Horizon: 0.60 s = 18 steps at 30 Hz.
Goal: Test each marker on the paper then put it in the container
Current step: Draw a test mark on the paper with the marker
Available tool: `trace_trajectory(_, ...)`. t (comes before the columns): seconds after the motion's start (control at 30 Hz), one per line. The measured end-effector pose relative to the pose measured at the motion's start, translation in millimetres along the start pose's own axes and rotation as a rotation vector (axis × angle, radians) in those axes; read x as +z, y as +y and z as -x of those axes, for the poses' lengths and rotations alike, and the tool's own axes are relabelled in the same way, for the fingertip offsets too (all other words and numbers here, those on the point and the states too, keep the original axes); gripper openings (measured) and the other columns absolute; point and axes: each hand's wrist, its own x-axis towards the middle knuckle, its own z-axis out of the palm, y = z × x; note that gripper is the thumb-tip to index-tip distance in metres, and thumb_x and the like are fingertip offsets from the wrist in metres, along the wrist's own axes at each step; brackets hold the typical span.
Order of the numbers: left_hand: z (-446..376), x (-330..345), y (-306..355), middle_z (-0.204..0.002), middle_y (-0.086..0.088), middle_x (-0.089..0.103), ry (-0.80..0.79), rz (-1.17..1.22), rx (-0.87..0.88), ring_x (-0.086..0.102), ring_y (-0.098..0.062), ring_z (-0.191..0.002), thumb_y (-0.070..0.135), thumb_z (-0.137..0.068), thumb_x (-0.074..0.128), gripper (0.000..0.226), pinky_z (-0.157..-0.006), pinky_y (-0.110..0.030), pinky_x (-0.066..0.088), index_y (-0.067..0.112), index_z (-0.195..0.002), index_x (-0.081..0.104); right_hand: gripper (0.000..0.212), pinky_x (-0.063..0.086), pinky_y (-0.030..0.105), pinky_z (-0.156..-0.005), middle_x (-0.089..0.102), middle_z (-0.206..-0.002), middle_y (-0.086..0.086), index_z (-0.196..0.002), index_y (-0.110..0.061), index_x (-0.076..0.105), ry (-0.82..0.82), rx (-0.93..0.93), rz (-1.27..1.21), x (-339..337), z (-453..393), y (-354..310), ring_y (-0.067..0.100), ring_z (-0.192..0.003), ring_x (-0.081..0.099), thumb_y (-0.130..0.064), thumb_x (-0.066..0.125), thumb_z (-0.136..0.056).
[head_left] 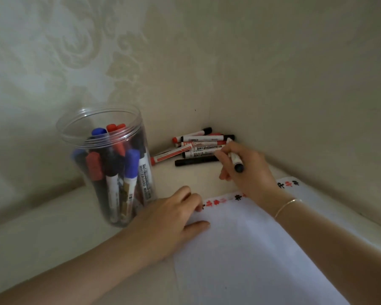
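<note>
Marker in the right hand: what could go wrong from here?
1. The right hand pinches a black-capped marker beside the loose pile in the corner; lifting it may nudge neighbours and roll them.
2. The clear container is tall, crowded and close to the left hand; dropping another marker in could jam or tip it.
3. The left hand presses only the paper's near corner; the sheet may slide while writing.

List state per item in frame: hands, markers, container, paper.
Right hand: grips a black-capped marker over the pile.
Left hand: rests flat on the paper's corner.
Container: upright, lid off, holding many capped markers.
Marker pile: loose in the corner, lying flat, capped.
Paper: flat, red and black test marks along its far edge.
</note>
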Motion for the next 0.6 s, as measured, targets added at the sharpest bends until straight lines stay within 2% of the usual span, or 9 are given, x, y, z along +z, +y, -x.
trace_trajectory(0.07,16.6,0.2,-10.5,-0.112,0.019,0.041,0.047,-0.016,0.043,0.058,-0.007,-0.086,0.067,-0.089,0.027,0.043,-0.072,-0.030,0.053,0.035,-0.110,0.047,0.012,0.045,0.015,-0.055,0.067,-0.059,0.010,-0.090,-0.027,0.063,0.011,0.138,-0.234,-2.2,6.8,-11.1,0.010,-0.048,0.057,-0.033,0.054,-0.096)
trace_trajectory(0.1,23.3,1.9,-16.0,-0.111,0.019,0.044,0.079,-0.019,0.071,0.060,-0.006,-0.082,0.065,-0.091,0.030,0.041,-0.066,-0.029,0.054,0.034,-0.109,0.050,0.014,0.045,0.014,-0.055,0.068,-0.059,0.010,-0.094,-0.028,0.063,0.016,0.177,-0.291,-0.1,9.5,-15.6,0.012,-0.049,0.058,-0.035,0.051,-0.096)
trace_trajectory(0.17,33.0,4.8,-24.5,-0.111,0.017,0.051,0.134,-0.001,0.107,0.062,-0.005,-0.080,0.058,-0.093,0.038,0.036,-0.060,-0.025,0.053,0.031,-0.109,0.056,0.021,0.050,0.025,-0.065,0.069,-0.064,0.010,-0.099,-0.024,0.062,0.012,0.225,-0.384,7.8,14.0,-22.2,0.019,-0.054,0.062,-0.040,0.049,-0.096)
trace_trajectory(0.23,37.3,6.3,-28.0,-0.114,0.017,0.052,0.152,0.040,0.108,0.062,-0.004,-0.086,0.056,-0.093,0.040,0.036,-0.065,-0.024,0.053,0.029,-0.110,0.058,0.028,0.054,0.038,-0.073,0.068,-0.069,0.011,-0.103,-0.015,0.061,0.018,0.304,-0.506,17.6,17.2,-25.6,0.023,-0.060,0.063,-0.040,0.051,-0.095)
trace_trajectory(0.3,39.7,7.4,-26.1,-0.117,0.017,0.053,0.157,0.043,0.098,0.062,-0.005,-0.089,0.060,-0.092,0.039,0.041,-0.068,-0.024,0.055,0.029,-0.111,0.059,0.019,0.055,0.038,-0.072,0.064,-0.071,0.011,-0.098,-0.008,0.060,0.017,0.383,-0.637,29.1,22.6,-30.8,0.023,-0.064,0.062,-0.026,0.058,-0.093)
trace_trajectory(0.37,42.8,8.4,-23.0,-0.120,0.016,0.055,0.153,0.018,0.090,0.064,-0.007,-0.089,0.065,-0.089,0.038,0.049,-0.068,-0.025,0.056,0.030,-0.114,0.059,0.009,0.055,0.030,-0.065,0.060,-0.069,0.009,-0.094,-0.008,0.058,0.026,0.415,-0.752,41.5,28.5,-35.9,0.022,-0.064,0.058,-0.009,0.065,-0.088)
trace_trajectory(0.43,47.9,8.9,-20.2,-0.122,0.015,0.057,0.143,-0.040,0.066,0.066,-0.007,-0.090,0.072,-0.085,0.036,0.055,-0.069,-0.024,0.057,0.034,-0.117,0.060,0.015,0.050,0.026,-0.057,0.054,-0.058,0.001,-0.085,-0.012,0.053,0.076,0.447,-0.791,51.9,32.7,-35.0,0.019,-0.056,0.053,-0.005,0.067,-0.084)
trace_trajectory(0.5,52.2,9.3,-19.5,-0.124,0.015,0.060,0.147,-0.092,0.042,0.067,-0.006,-0.093,0.077,-0.082,0.031,0.063,-0.069,-0.021,0.054,0.037,-0.120,0.061,0.021,0.040,0.025,-0.050,0.047,-0.044,-0.008,-0.076,-0.014,0.048,0.137,0.476,-0.744,57.0,33.9,-32.6,0.015,-0.047,0.050,-0.009,0.066,-0.085)
trace_trajectory(0.6,55.8,7.2,-19.7,-0.123,0.014,0.062,0.164,-0.109,0.030,0.066,-0.006,-0.096,0.078,-0.082,0.029,0.069,-0.070,-0.020,0.054,0.033,-0.124,0.060,0.022,0.042,0.031,-0.053,0.042,-0.038,-0.007,-0.074,-0.013,0.045,0.173,0.470,-0.705,58.1,34.4,-32.4,0.014,-0.040,0.048,-0.009,0.063,-0.087)
